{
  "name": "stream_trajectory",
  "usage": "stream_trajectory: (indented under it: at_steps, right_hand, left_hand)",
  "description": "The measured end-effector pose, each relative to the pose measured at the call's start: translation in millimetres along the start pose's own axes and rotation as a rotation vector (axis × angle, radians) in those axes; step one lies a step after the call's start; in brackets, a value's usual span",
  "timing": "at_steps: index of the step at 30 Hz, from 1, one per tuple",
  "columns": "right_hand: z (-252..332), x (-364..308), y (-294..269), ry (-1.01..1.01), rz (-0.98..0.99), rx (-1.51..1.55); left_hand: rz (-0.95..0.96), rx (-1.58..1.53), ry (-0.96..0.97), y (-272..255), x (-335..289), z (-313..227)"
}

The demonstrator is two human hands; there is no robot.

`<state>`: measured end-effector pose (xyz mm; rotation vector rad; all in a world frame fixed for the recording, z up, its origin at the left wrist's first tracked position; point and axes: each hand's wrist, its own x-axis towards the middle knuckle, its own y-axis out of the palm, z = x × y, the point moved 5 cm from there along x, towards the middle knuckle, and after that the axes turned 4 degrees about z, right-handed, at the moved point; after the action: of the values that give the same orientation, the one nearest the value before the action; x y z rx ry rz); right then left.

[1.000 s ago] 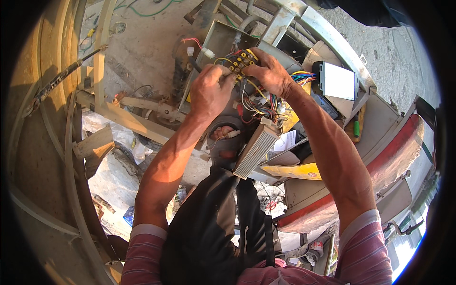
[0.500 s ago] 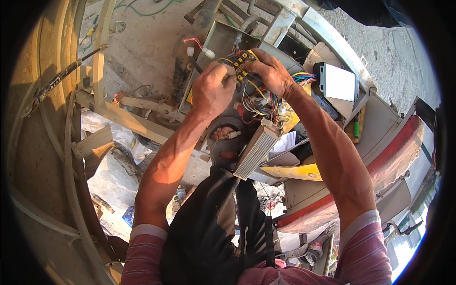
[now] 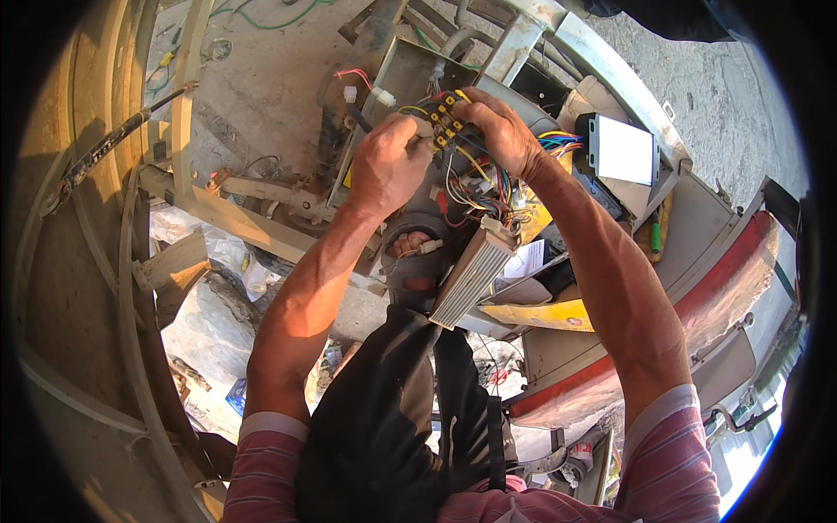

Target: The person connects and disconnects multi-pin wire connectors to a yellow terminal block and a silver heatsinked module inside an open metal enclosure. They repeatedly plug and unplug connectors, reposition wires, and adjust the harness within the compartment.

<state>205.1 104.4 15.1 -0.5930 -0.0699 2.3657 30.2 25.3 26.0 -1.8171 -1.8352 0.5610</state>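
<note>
Yellow and black, the terminal block [image 3: 444,122] sat pinched at its far end by the right hand [image 3: 495,131]; the left hand [image 3: 392,164] bunched nearby, its hold impossible to tell.

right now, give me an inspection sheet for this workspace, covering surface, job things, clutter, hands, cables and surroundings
Surface: open grey metal tray behind the hands, worn-looking
Job's things: black-and-yellow terminal block between the hands; finned grey metal box nearer the person
Clutter: white-topped rectangular box and green-handled tool to the right
Hands: right hand grips the block's far right end; left hand at its left edge, fingertips hidden
Cables: multicoloured thin wires tangled above the finned box
Surroundings: dusty grey ground; tan ribbed panel at left
</note>
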Motion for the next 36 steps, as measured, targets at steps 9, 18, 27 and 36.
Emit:
stream_trajectory:
  at_steps: [9,18,27,36]
  right_hand:
    - [-6.8,4.6,2.0,-0.056,0.008,0.046]
    - [-2.3,2.3,-0.2,0.007,-0.064,0.159]
    - [-9.8,5.8,1.1,0.044,-0.009,0.167]
    - [-4.7,5.4,1.6,0.010,0.090,0.278]
  left_hand:
    - [0.098,-0.117,-0.148,13.1,-25.6,-35.9]
    - [0.474,-1.043,-0.487,30.0,-121.2,-15.8]
    - [0.384,-0.997,-0.680,18.7,-102.0,6.5]
    - [0.052,-0.974,-0.852,41.5,-48.2,44.9]
